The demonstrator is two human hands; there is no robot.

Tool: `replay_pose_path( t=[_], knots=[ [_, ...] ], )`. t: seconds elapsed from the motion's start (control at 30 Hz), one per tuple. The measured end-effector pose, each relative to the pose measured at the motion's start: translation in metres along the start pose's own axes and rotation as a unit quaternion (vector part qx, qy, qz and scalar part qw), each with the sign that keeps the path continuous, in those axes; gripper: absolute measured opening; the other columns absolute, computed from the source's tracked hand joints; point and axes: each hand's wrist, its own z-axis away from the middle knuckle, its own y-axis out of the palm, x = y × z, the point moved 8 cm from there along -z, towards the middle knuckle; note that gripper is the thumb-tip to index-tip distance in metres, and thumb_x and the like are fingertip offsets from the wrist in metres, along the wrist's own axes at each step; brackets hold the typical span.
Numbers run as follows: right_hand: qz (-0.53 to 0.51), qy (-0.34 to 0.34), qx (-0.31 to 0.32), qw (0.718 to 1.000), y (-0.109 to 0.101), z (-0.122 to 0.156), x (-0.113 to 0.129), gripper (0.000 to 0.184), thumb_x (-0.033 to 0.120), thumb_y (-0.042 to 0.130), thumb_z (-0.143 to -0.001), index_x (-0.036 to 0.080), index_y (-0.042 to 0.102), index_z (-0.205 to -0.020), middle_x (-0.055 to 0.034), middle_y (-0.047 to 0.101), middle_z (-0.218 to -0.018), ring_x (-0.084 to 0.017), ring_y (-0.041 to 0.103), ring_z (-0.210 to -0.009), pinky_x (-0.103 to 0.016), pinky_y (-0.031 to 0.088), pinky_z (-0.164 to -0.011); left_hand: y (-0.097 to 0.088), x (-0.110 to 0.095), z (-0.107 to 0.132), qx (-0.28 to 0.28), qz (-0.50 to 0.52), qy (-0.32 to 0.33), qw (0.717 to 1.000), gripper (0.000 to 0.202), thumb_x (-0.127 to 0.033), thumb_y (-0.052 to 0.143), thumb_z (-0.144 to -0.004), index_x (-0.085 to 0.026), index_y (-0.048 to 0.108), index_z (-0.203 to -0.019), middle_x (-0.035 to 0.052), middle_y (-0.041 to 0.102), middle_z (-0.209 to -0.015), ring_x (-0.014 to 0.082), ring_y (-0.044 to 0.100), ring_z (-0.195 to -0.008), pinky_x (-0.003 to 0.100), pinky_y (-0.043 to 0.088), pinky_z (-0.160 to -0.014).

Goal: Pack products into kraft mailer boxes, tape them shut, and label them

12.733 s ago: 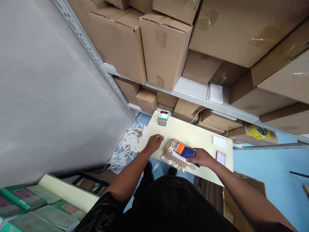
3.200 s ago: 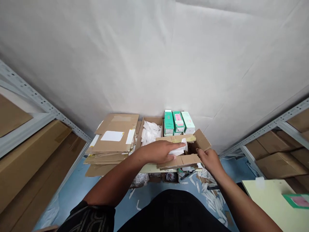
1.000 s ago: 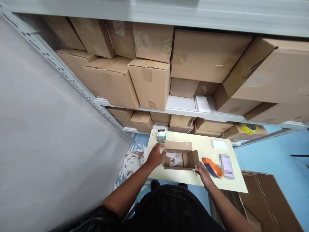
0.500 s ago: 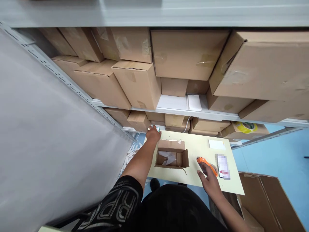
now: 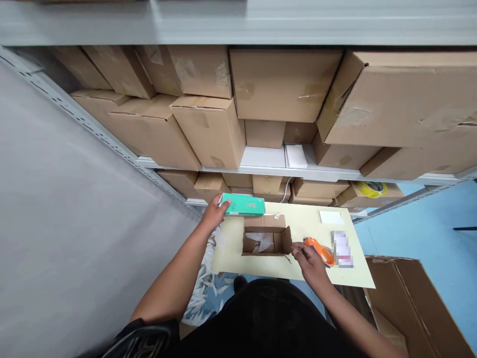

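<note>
My left hand (image 5: 213, 214) grips one end of a green carton (image 5: 244, 206) and holds it lying flat just above the far left flap of a small open cardboard box (image 5: 267, 239). That box stands on a pale yellow table (image 5: 238, 258) and has crumpled white paper inside. My right hand (image 5: 308, 256) rests at the box's right side, fingers curled near its right flap, next to an orange tape dispenser (image 5: 317, 249). I cannot see anything held in the right hand.
A white slip (image 5: 331, 217) and a blurred flat item (image 5: 342, 248) lie on the table's right part. Shelves packed with cardboard boxes (image 5: 208, 129) rise behind it. A yellow tape roll (image 5: 370, 189) sits on a low box. White paper strips (image 5: 208, 288) litter the blue floor.
My left hand picked up the green carton from the table's far left corner and lifted it over the box. My right hand moved left from the dispenser to the box's flap.
</note>
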Motion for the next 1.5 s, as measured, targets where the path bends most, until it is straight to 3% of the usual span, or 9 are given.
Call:
replay_pose_path(
  t=[0.07, 0.2, 0.4, 0.5, 0.6, 0.83, 1.23, 1.37, 1.5],
  knots=[
    [-0.008, 0.009, 0.003, 1.0, 0.02, -0.016, 0.007, 0.056, 0.061, 0.059, -0.089, 0.019, 0.066, -0.124, -0.0122, 0.075, -0.116, -0.029, 0.07, -0.106, -0.038, 0.056, -0.091, 0.02, -0.001, 0.03, 0.054, 0.075, -0.011, 0.996, 0.054, -0.061, 0.055, -0.091, -0.022, 0.057, -0.13, 0.0041, 0.069, -0.099, 0.0154, 0.061, -0.066, 0.025, 0.049, -0.052],
    [0.041, 0.036, -0.001, 0.999, 0.041, -0.042, 0.005, 0.056, 0.063, 0.05, -0.092, 0.019, 0.064, -0.123, -0.009, 0.076, -0.103, -0.028, 0.071, -0.094, -0.036, 0.055, -0.08, 0.067, 0.011, 0.075, 0.094, 0.169, -0.044, 0.98, 0.053, -0.059, 0.061, -0.088, -0.024, 0.048, -0.125, 0.0083, 0.065, -0.121, 0.0175, 0.066, -0.081, 0.023, 0.05, -0.05],
    [0.22, 0.084, 0.019, 0.972, 0.031, -0.05, -0.011, 0.039, 0.053, 0.05, -0.09, 0.021, 0.07, -0.1, -0.0087, 0.075, -0.089, -0.028, 0.07, -0.088, -0.033, 0.047, -0.075, 0.105, 0.046, 0.102, 0.112, 0.087, -0.067, 0.988, 0.046, -0.06, 0.058, -0.091, -0.022, 0.052, -0.115, 0.0082, 0.069, -0.115, 0.0237, 0.068, -0.101, 0.036, 0.057, -0.083],
    [0.275, 0.073, 0.035, 0.958, 0.031, -0.052, -0.013, 0.037, 0.048, 0.049, -0.091, 0.019, 0.069, -0.1, -0.0112, 0.076, -0.092, -0.029, 0.07, -0.09, -0.032, 0.045, -0.075, 0.109, 0.054, 0.1, 0.09, 0.024, -0.032, 0.995, 0.043, -0.053, 0.056, -0.093, -0.019, 0.06, -0.12, 0.0102, 0.069, -0.118, 0.0256, 0.066, -0.109, 0.038, 0.052, -0.095],
    [0.317, 0.078, 0.045, 0.944, 0.036, -0.056, -0.019, 0.036, 0.047, 0.051, -0.091, 0.017, 0.069, -0.098, -0.0147, 0.076, -0.093, -0.029, 0.07, -0.09, -0.033, 0.044, -0.073, 0.11, 0.059, 0.094, 0.06, -0.015, -0.011, 0.998, 0.045, -0.047, 0.057, -0.092, -0.018, 0.065, -0.125, 0.0128, 0.067, -0.121, 0.0268, 0.065, -0.112, 0.038, 0.05, -0.096],
    [0.366, 0.101, 0.057, 0.923, 0.046, -0.065, -0.04, 0.036, 0.044, 0.051, -0.092, 0.015, 0.068, -0.103, -0.0175, 0.076, -0.101, -0.029, 0.07, -0.095, -0.032, 0.045, -0.075, 0.118, 0.057, 0.086, 0.114, -0.085, -0.025, 0.989, 0.029, -0.042, 0.065, -0.087, -0.02, 0.074, -0.104, 0.0063, 0.074, -0.088, 0.0265, 0.07, -0.094, 0.034, 0.049, -0.082],
    [0.379, 0.067, 0.02, 0.923, 0.04, -0.068, -0.042, 0.034, 0.041, 0.049, -0.092, 0.015, 0.065, -0.106, -0.016, 0.073, -0.102, -0.027, 0.067, -0.096, -0.031, 0.043, -0.076, 0.128, 0.047, 0.085, 0.139, -0.18, -0.019, 0.974, 0.023, -0.036, 0.065, -0.085, -0.02, 0.067, -0.102, 0.0136, 0.072, -0.105, 0.034, 0.066, -0.106, 0.041, 0.049, -0.092],
    [0.373, 0.056, -0.005, 0.926, 0.037, -0.069, -0.048, 0.033, 0.04, 0.052, -0.091, 0.016, 0.063, -0.11, -0.0146, 0.07, -0.109, -0.026, 0.065, -0.1, -0.031, 0.043, -0.08, 0.13, 0.051, 0.088, 0.122, -0.228, 0.017, 0.966, 0.037, -0.029, 0.076, -0.073, -0.017, 0.066, -0.107, 0.0188, 0.06, -0.12, 0.0397, 0.056, -0.121, 0.047, 0.045, -0.102],
    [0.337, 0.053, -0.029, 0.939, 0.026, -0.067, -0.055, 0.035, 0.039, 0.055, -0.088, 0.017, 0.06, -0.114, -0.012, 0.069, -0.108, -0.025, 0.065, -0.098, -0.03, 0.043, -0.082, 0.124, 0.073, 0.094, 0.085, -0.151, 0.02, 0.985, 0.062, -0.027, 0.074, -0.074, -0.017, 0.055, -0.132, 0.0164, 0.053, -0.132, 0.0345, 0.052, -0.128, 0.044, 0.042, -0.109]
  ],
)
